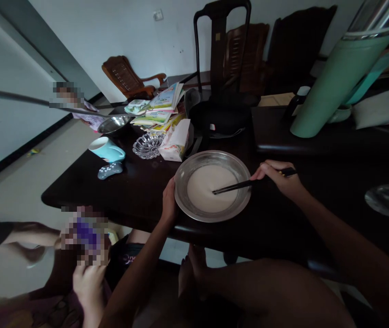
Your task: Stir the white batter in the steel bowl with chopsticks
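pinching black chopsticks point(233, 186) in the right grip point(279, 177), just right of the steel bowl point(244, 198), with thumb and fingers closed on the shafts. dipping the tips into the pale liquid point(204, 184), near the middle of the bowl. bracing the bowl with the left grip point(169, 198), touching the outer left side of the bowl; not being able to tell, with most of the fingers hidden, whether clamping the edge or only pressing on it. having the bowl itself upright on the tabletop point(146, 196), between both grips.

judging by the dipped tips, being at the stirring step, most likely. calling next, in all likelihood, for slow circles of the tips out to the wall of the bowl, while holding the bowl firm from the left against sliding or tipping. needing also a close look for lumps, not being able to make out any from here.

having a white box point(173, 148) just beyond the bowl and to the left, a light blue mug point(103, 149) and a grey controller point(110, 170) well left of the bowl, and a green flask point(338, 86) well right of and beyond the bowl. seeing another person's hand point(90, 280) nearer than the bowl, well apart to the left.
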A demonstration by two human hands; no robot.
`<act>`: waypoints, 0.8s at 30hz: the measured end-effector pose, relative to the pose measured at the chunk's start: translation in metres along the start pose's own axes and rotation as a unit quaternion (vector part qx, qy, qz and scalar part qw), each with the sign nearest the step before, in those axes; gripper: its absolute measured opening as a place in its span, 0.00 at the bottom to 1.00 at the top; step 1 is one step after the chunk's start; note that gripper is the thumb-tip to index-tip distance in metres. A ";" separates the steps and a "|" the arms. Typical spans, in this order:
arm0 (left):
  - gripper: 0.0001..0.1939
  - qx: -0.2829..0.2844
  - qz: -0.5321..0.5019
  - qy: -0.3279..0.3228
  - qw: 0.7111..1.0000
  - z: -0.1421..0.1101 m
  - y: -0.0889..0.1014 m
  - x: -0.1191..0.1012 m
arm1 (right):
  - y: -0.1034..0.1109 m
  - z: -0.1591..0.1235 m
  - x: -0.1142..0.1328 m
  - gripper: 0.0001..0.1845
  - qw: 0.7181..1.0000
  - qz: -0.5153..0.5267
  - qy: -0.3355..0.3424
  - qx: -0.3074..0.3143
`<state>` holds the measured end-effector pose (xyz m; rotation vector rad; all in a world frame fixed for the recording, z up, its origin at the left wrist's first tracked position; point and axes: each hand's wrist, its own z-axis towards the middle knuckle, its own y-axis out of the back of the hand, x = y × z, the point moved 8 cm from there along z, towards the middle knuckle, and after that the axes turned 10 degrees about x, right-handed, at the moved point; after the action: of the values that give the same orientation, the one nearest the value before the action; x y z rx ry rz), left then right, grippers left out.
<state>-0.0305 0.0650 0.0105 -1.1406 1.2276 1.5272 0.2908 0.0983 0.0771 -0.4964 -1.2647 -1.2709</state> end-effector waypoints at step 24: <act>0.22 -0.011 -0.020 0.004 1.000 0.000 0.001 0.002 | -0.008 0.000 0.002 0.18 0.999 -0.029 0.013 0.043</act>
<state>-0.0322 0.0651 0.0091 -1.1785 1.1898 1.5114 0.2835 0.0956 0.0760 -0.3839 -1.3143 -1.2615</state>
